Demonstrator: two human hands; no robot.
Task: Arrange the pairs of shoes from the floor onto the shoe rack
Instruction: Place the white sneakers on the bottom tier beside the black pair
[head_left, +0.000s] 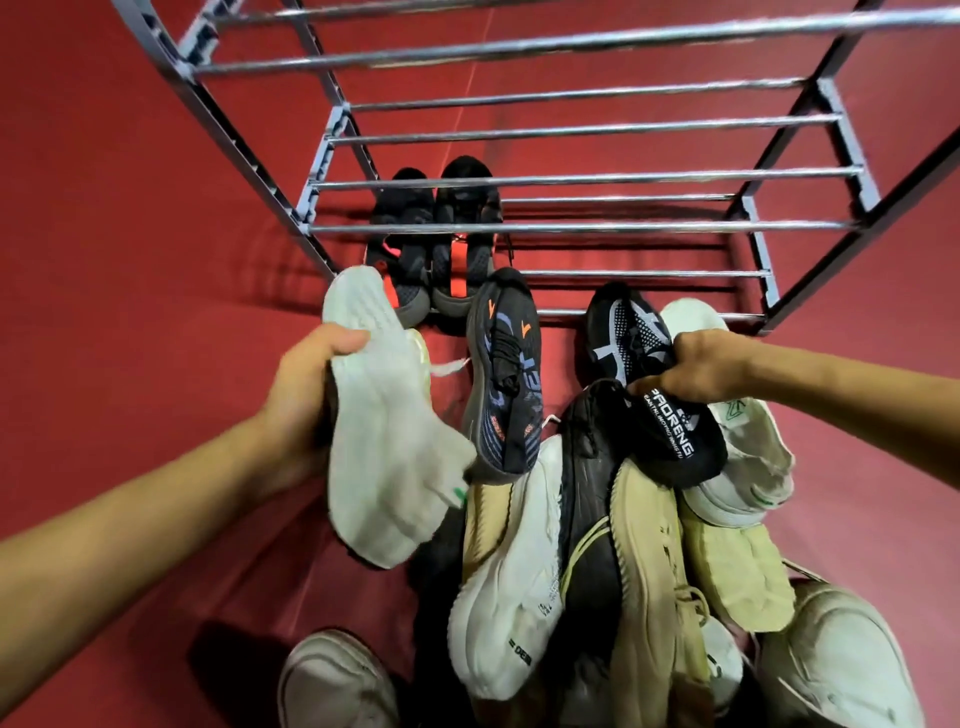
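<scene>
My left hand (304, 395) grips a white sneaker (384, 415) by its side, sole turned towards me, lifted over the floor. My right hand (701, 371) is closed on the collar of a black sneaker with white lettering (644, 384), raised over the pile. A metal shoe rack (571, 179) with chrome bars stands ahead. On its bottom tier, at the left, sits a pair of black shoes with orange trim (434, 244). A dark blue sneaker with orange marks (506, 374) lies between my hands on the floor.
A heap of shoes (623, 571) covers the red floor below my hands: white, beige and black ones, some on their sides. Another white shoe (748, 431) lies under my right hand. The rack's upper tiers and the right part of the bottom tier hold nothing.
</scene>
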